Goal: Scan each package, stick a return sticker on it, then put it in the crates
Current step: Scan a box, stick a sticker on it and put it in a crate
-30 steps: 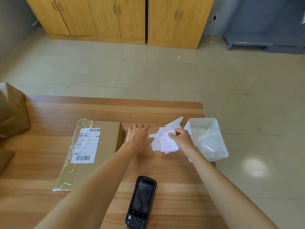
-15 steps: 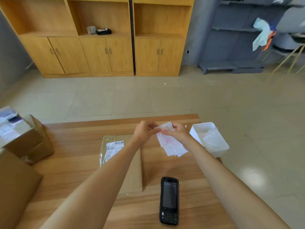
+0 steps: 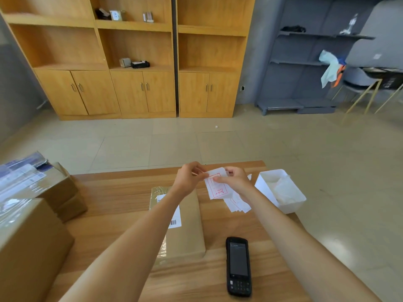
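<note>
I see my left hand (image 3: 190, 178) and right hand (image 3: 235, 182) both pinching a white return sticker with red print (image 3: 216, 186) above the wooden table's (image 3: 122, 203) far edge. Below my grip lies the flat brown cardboard package (image 3: 189, 225); bare wood separates it from the black handheld scanner (image 3: 238, 265).

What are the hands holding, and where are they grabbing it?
A white paper sticker with red print, held above the table. The left hand pinches its top left corner; the right hand holds its right edge.
</note>
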Demonstrator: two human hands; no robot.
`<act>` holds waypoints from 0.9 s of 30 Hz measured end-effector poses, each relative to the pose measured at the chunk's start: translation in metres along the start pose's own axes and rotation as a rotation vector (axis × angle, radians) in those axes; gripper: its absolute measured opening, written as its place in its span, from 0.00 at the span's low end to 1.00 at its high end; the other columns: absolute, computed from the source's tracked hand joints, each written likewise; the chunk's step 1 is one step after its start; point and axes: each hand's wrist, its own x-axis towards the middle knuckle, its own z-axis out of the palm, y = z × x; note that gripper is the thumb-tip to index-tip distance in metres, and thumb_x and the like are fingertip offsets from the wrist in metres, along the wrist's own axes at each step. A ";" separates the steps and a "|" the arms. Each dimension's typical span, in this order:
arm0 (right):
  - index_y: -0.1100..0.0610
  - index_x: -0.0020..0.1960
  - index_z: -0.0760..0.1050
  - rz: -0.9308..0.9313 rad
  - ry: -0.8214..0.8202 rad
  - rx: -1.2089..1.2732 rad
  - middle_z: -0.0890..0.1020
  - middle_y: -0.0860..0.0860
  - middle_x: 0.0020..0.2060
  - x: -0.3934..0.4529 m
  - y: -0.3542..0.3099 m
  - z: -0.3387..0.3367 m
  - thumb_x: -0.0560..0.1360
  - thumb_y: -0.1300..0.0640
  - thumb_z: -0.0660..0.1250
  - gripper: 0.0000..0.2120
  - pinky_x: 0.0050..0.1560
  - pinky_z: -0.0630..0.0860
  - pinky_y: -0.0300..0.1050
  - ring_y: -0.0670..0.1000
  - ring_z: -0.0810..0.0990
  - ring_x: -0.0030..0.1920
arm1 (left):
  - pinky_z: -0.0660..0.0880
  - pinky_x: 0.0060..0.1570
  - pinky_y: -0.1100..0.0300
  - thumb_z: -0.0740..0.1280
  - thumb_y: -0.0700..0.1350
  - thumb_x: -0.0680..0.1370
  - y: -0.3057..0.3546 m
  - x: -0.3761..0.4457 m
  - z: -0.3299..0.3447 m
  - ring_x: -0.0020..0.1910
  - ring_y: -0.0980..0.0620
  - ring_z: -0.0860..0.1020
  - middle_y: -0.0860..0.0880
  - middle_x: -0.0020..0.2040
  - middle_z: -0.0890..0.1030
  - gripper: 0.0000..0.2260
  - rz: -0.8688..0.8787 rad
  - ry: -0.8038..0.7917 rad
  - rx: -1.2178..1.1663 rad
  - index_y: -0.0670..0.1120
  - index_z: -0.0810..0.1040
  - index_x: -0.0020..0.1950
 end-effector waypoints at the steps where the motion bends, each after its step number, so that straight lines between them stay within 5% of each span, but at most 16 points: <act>1: 0.60 0.51 0.78 0.000 0.007 0.003 0.82 0.50 0.40 -0.001 -0.001 -0.001 0.71 0.63 0.74 0.09 0.34 0.76 0.37 0.50 0.82 0.41 | 0.77 0.46 0.52 0.73 0.40 0.74 0.000 -0.001 -0.001 0.39 0.51 0.77 0.49 0.38 0.79 0.04 -0.002 -0.002 -0.007 0.44 0.79 0.45; 9: 0.57 0.52 0.80 0.025 -0.080 -0.035 0.83 0.50 0.42 -0.003 -0.010 -0.002 0.71 0.61 0.73 0.10 0.37 0.77 0.38 0.47 0.82 0.41 | 0.77 0.52 0.50 0.72 0.39 0.74 0.002 -0.005 -0.006 0.42 0.49 0.78 0.49 0.39 0.79 0.06 0.004 -0.021 -0.011 0.48 0.78 0.41; 19: 0.57 0.62 0.77 0.064 -0.223 -0.252 0.80 0.51 0.46 -0.002 -0.012 -0.001 0.76 0.70 0.57 0.20 0.29 0.67 0.30 0.42 0.73 0.35 | 0.69 0.37 0.67 0.70 0.39 0.76 -0.002 -0.004 -0.010 0.39 0.56 0.73 0.52 0.39 0.77 0.03 0.010 0.012 0.079 0.40 0.80 0.48; 24: 0.60 0.62 0.77 0.044 -0.244 -0.243 0.82 0.54 0.49 -0.001 -0.004 -0.007 0.75 0.70 0.63 0.17 0.30 0.69 0.29 0.42 0.77 0.40 | 0.67 0.34 0.66 0.70 0.39 0.75 -0.009 -0.005 -0.009 0.39 0.54 0.74 0.53 0.39 0.77 0.02 -0.031 0.013 0.099 0.42 0.81 0.47; 27: 0.59 0.61 0.78 0.039 -0.228 -0.243 0.82 0.53 0.49 0.003 0.001 -0.010 0.74 0.67 0.68 0.17 0.41 0.73 0.34 0.46 0.79 0.47 | 0.67 0.32 0.63 0.71 0.39 0.75 -0.011 -0.004 -0.009 0.41 0.53 0.74 0.54 0.38 0.76 0.01 -0.042 0.012 0.106 0.43 0.80 0.45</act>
